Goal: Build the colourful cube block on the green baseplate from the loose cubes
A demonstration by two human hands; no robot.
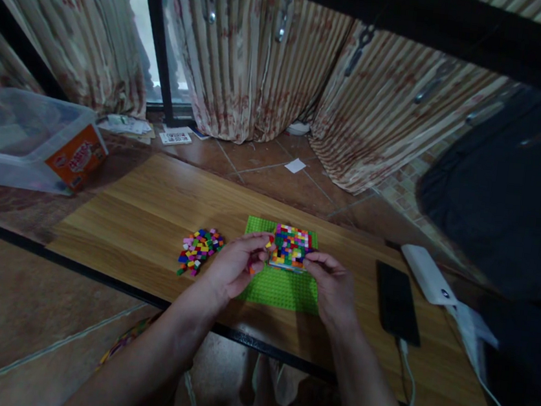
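A green studded baseplate [284,290] lies on the wooden table, bearing a low block of many-coloured toy bricks [291,244]. At the block's left side, my left hand [240,261] is closed around a few small toy bricks, with red and yellow showing at the fingertips and orange lower in the palm. My right hand [332,285] is at the block's right edge, thumb and forefinger pinched together. Whatever those right fingertips hold, if anything, is too small to make out. Left of my left hand lies a loose pile of small coloured bricks [201,249].
To the right on the table [127,213] are a black phone [398,303] with a cable and a white power bank [431,275]. A clear plastic bin [21,165] stands at the far left. Curtains [261,65] hang beyond, and a dark fabric shape [507,184] fills the right.
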